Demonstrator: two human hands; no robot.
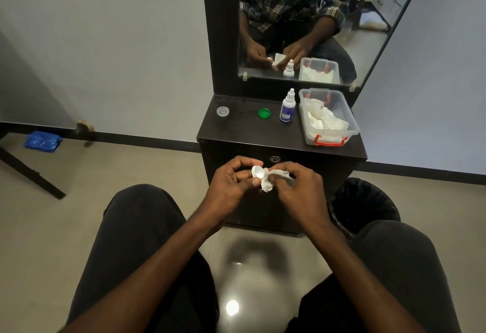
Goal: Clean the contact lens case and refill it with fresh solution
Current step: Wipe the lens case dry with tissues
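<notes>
The left hand point(231, 182) curls its fingers and thumb around the white contact lens case point(260, 178), pinching it so that one round, shallow well faces up, smooth and glossy; the second well tilts down toward the right, partly hidden. The right hand point(299, 188) is closed on a crumpled white tissue point(278, 174), fingers bent tightly, and the twisted end of the tissue touches the case between the two wells. Both hands are held in the air above the person's lap, just in front of a dark cabinet point(226, 132).

Beyond the hands, on the cabinet's matte black top, a clear round cap point(223, 111) lies off to the far left and a green ribbed cap point(264, 113) lies straight ahead, the two well apart. Ahead and slightly right of the right hand stands a small white dropper bottle point(287, 107) of solution, upright, with a blue label and a tapered nozzle. Just beside it, farther right, sits a clear plastic box point(352, 124) with red latches, lidless, holding loose crumpled white tissues. To the right of the right hand, on the floor, stands a black mesh bin point(368, 201); what it holds I cannot tell.
</notes>
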